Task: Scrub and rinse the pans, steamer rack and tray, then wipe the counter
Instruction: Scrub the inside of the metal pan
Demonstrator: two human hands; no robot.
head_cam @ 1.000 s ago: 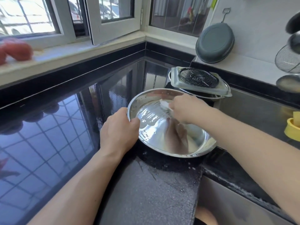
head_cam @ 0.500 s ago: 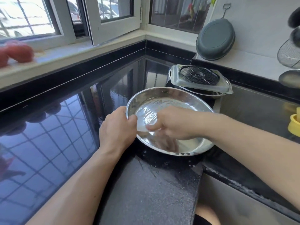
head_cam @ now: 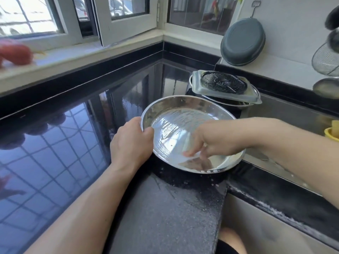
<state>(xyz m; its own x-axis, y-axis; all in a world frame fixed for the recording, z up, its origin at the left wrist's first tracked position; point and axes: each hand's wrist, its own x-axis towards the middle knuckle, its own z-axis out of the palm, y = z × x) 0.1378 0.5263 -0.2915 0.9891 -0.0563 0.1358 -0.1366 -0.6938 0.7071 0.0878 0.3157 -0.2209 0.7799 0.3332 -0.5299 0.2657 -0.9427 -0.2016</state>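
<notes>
Two hands worked on one round steel pan (head_cam: 185, 114), which sat on the black desk (head_cam: 73, 143) near its front edge, just beside the sink at the desk's right side. The left hand (head_cam: 131, 147) gripped the pan's left rim, thumb over the lip and the other fingers curled under it, most likely to keep the pan from sliding or spinning while it was scrubbed. The right hand (head_cam: 211, 142) reached across into the pan with its fingers (head_cam: 190, 153) bent down against the wet, streaked bottom; something pale showed under the fingertips, probably a scrubbing pad, but motion blur made it impossible to say what it was or whether the fingers actually held it. Toward the back of the desk, a rectangular tray (head_cam: 254, 97) lay on top of another pan (head_cam: 229, 103), with the dark perforated steamer rack (head_cam: 222, 83) resting in it, seemingly stacked there to wait their turn. The lower pan was mostly hidden beneath the tray, and the sink basin was largely cut off behind the right forearm.
</notes>
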